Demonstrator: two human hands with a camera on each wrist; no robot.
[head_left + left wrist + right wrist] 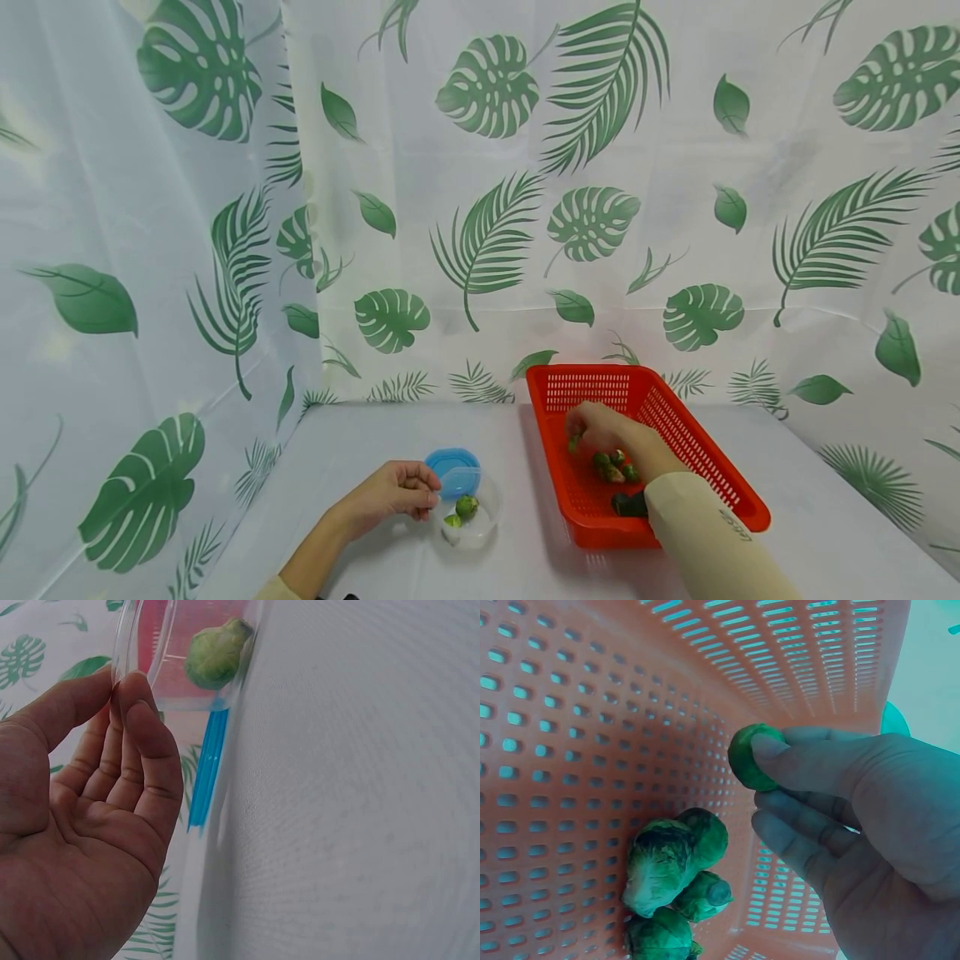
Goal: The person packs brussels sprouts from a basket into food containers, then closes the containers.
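My left hand [401, 490] pinches the rim of a clear round tub [486, 533] between thumb and fingertips. Inside that tub lies a Brussels sprout [467, 506] with a smaller green piece [453, 521] beside it; the left wrist view shows one sprout [214, 656] through the clear wall. Over the red basket [558, 492] reaches my right hand [600, 427], holding a Brussels sprout [748, 757] between thumb and fingers above the basket floor. Several more sprouts [660, 862] lie clustered in the basket below that hand.
A round blue lid [452, 457] lies on the white table [360, 558] just behind the tub. The basket stands to the right of the tub, with slotted raised walls. A leaf-patterned curtain [480, 350] closes off the back and left side.
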